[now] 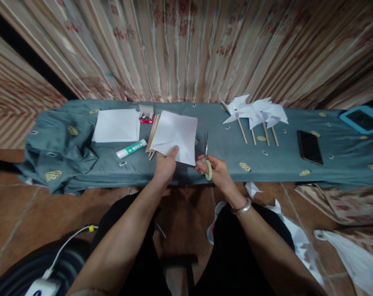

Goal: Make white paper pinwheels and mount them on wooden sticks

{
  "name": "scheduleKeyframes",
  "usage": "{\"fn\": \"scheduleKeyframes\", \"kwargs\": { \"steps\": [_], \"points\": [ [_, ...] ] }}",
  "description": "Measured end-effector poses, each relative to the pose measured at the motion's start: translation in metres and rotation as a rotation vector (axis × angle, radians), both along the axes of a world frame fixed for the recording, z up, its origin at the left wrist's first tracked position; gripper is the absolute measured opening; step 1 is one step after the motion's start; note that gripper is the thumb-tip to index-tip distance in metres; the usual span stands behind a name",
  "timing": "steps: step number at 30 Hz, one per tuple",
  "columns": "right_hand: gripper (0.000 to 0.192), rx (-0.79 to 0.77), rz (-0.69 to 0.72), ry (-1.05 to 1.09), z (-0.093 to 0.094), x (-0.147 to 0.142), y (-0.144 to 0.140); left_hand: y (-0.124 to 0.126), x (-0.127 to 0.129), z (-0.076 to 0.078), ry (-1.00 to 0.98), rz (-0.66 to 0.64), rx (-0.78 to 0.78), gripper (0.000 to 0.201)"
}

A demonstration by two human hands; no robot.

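My left hand (166, 164) grips the lower edge of a white sheet of paper (180, 131), thumb on top; faint crease lines run across the sheet. In my right hand (215, 168) is a pair of scissors (207, 158) with pale green handles, blades pointing away from me just right of the paper. Several wooden sticks (152, 133) lie partly under the sheet's left side. Left of them are a glue stick (131, 149), a small red box (146, 115) holding small metal pieces, and a stack of white paper (116, 125).
Several white paper pinwheels (242, 107) on wooden sticks lie at the right back of the cloth-covered table (217, 123). Farther right are a dark phone (309, 147) and a blue-framed tablet (363, 119). Paper scraps (300, 238) and a white plastic bag (353, 250) lie on the floor.
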State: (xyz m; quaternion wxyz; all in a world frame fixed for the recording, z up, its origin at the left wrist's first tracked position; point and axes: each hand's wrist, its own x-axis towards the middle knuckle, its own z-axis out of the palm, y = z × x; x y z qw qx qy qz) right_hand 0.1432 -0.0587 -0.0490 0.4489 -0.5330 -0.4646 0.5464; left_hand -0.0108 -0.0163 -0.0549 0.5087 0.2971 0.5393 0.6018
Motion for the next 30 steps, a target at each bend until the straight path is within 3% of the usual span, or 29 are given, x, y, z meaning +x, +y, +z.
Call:
{"fn": "scheduleKeyframes", "kwargs": {
  "steps": [6, 11, 21, 30],
  "points": [
    [0.042, -0.127, 0.322, -0.145, 0.008, 0.014, -0.022, 0.007, -0.018, 0.006, 0.156, 0.016, 0.122, 0.056],
    [0.042, -0.214, 0.480, -0.128, 0.010, 0.017, -0.030, 0.008, -0.025, 0.007, 0.208, 0.018, 0.155, 0.059],
    [0.040, -0.186, 0.491, -0.044, 0.006, 0.018, -0.027, 0.003, -0.011, 0.006, 0.055, -0.063, 0.112, 0.060],
    [0.045, -0.230, 0.457, -0.036, 0.009, 0.016, -0.024, -0.001, -0.006, 0.005, 0.032, -0.083, 0.135, 0.062]
  ]
}}
